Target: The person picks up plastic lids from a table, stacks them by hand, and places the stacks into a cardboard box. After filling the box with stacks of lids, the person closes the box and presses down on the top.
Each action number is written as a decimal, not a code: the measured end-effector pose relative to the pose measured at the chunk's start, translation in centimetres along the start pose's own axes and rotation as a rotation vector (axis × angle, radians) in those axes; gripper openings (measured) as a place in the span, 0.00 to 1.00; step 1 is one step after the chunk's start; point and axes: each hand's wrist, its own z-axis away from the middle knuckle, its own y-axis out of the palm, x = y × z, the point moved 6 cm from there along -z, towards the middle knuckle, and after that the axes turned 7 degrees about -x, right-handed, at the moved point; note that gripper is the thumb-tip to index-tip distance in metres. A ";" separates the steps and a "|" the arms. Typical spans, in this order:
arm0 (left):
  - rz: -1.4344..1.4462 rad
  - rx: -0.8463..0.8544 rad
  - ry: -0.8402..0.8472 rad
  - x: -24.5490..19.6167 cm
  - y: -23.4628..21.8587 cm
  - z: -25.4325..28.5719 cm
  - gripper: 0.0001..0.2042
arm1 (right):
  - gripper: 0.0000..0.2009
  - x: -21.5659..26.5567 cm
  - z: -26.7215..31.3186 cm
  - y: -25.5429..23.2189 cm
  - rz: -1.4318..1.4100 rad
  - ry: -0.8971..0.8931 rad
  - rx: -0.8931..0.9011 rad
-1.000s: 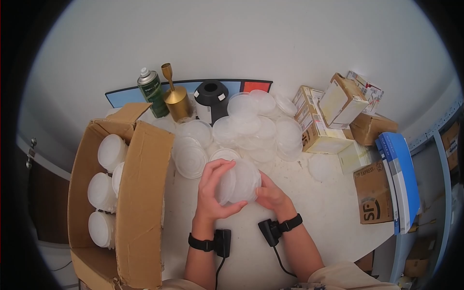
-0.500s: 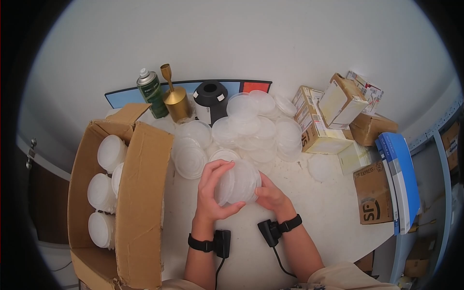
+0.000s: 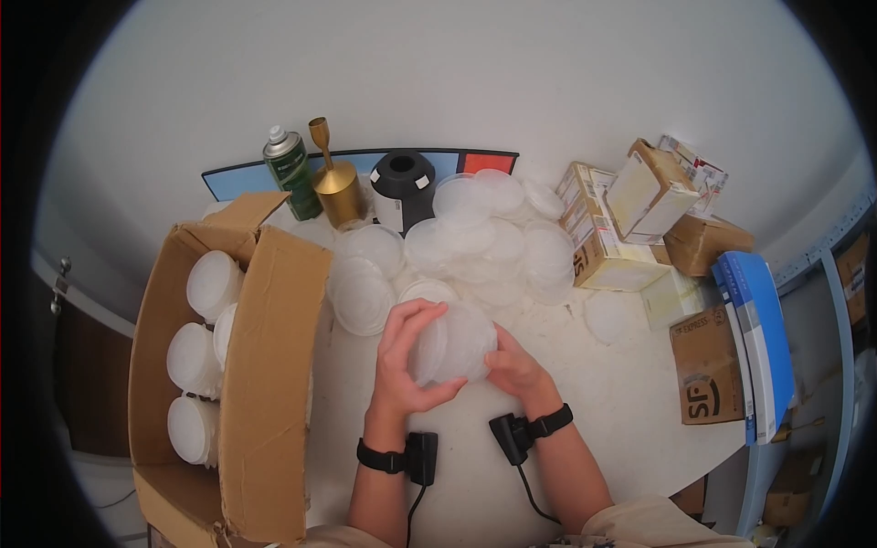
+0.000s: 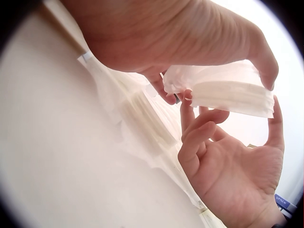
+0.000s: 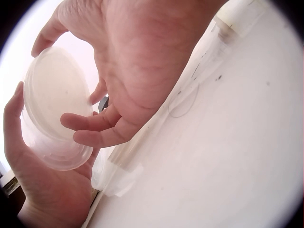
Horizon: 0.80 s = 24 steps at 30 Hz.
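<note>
In front of me, just above the table, my two hands hold a stack of round translucent plastic lids [image 3: 461, 342]. My left hand [image 3: 395, 365] curls round its left side, thumb at the lower edge and fingers over the far edge. On the opposite side my right hand [image 3: 517, 370] grips the rim. Seen edge-on in the left wrist view, several stacked rims [image 4: 232, 97] lie between the fingers, with a second bunch of lids [image 4: 209, 76] behind. The right wrist view shows a lid's flat face [image 5: 59, 92] tilted. More loose lids [image 3: 365, 301] lie heaped just beyond my hands.
At left stands an open cardboard box [image 3: 274, 384] with white round tubs [image 3: 194, 358] inside. A spray can [image 3: 290, 173], a brass candle holder [image 3: 338, 192] and a black-and-white device [image 3: 403, 187] line the back. Parcel boxes [image 3: 617, 251] and blue binders [image 3: 758, 338] stand at right.
The lids between my hands have shifted slightly against each other, and the right-hand face looks smoother now. Both hands stay almost in place; the head view has moved a little.
</note>
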 end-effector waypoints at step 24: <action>0.003 0.014 0.025 -0.1 0.4 0.0 0.41 | 0.53 0.1 -0.3 -0.2 0.053 -0.069 -0.006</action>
